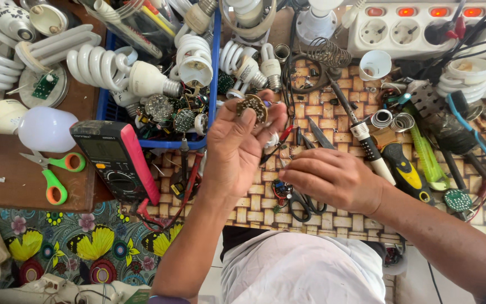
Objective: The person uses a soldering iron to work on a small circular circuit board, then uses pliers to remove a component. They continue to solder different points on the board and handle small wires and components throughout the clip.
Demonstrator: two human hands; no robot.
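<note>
- One round LED board [252, 105] is held up above the middle of the worktop [333, 217], pinched at its lower rim by the fingertips of the left hand [237, 147]; the thumb and fingers are closed narrowly on it.
- The right hand [333, 179] lies low on the woven mat, knuckles up, fingers curled under; whether it grips anything I cannot tell. It rests just above one pair of black scissors [305, 207].
- One thin probe with a red tip [279, 142] lies between the two hands.
- One soldering iron [361, 132] lies at a slant just right of the right hand, and one yellow-and-black tool handle [405, 171] is beside it.
- One green utility knife [426, 157] lies further right, near one small round green board [458, 200] by the right edge.
- One white power strip [423, 25] sits along the far right corner, with four red switches lit and four sockets showing.
- One blue tray [216, 73] at the far middle holds a heap of bulb parts; at least three spiral lamps [105, 70] lie in and around it.
- One red-and-black multimeter [116, 160] lies left of the left hand, at the tray's near corner.
- One pair of green-and-orange scissors [54, 174] lies on the brown left part of the worktop.
- One white bulb dome [46, 129] sits just above those scissors.
</note>
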